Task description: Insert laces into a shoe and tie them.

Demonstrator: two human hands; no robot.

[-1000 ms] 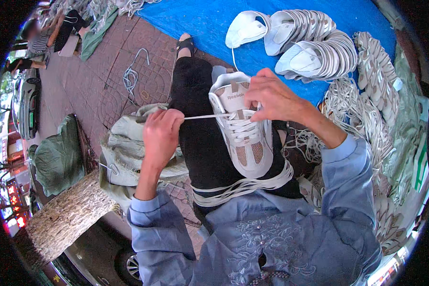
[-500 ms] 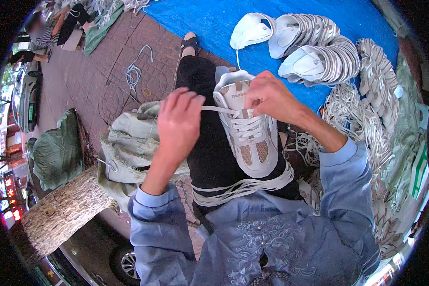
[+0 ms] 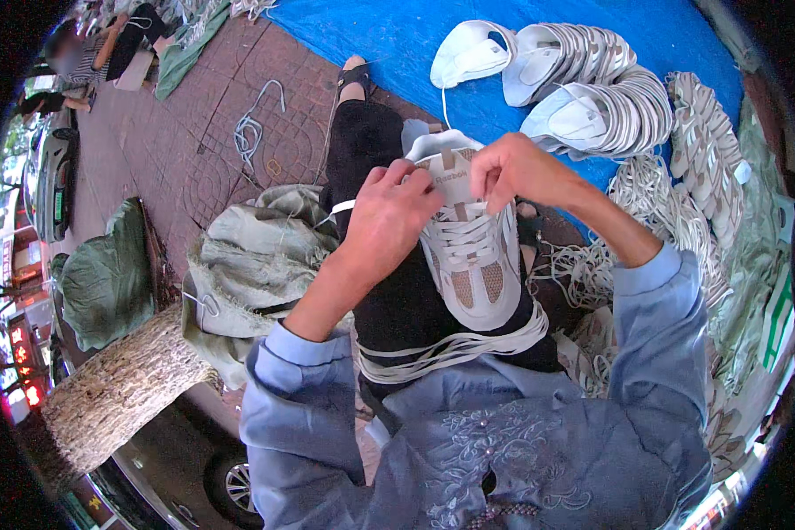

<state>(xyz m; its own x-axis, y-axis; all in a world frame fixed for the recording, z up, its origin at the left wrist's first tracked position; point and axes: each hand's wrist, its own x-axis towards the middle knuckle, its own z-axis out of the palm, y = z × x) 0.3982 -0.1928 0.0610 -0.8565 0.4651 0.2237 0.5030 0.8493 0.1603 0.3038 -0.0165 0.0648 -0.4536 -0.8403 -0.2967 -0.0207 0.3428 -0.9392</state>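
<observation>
Both hands are up at the tongue now, where half a second ago the left hand point(image 3: 396, 216) was out to the side drawing the lace across; it has swung in over the top eyelets to meet the right hand point(image 3: 514, 168). Nearest, a loose bundle of flat white laces point(image 3: 450, 349) drapes across the lap in dark trousers. On the lap sits the white and beige mesh sneaker point(image 3: 468, 256), toe toward the body, its lower rows already crossed and snug. The left hand is curled shut over the lace end by the tongue, a short white tail sticking out beside it; the right hand is pinched closed on the tongue's top edge. So the lacing looks nearly finished, only the top eyelets and loose ends left, as I judge it. Beside the knee slumps a pale green woven sack point(image 3: 247, 265). Farther out, stacked white shoe uppers point(image 3: 592, 84) wait on the blue tarpaulin point(image 3: 389, 35).
</observation>
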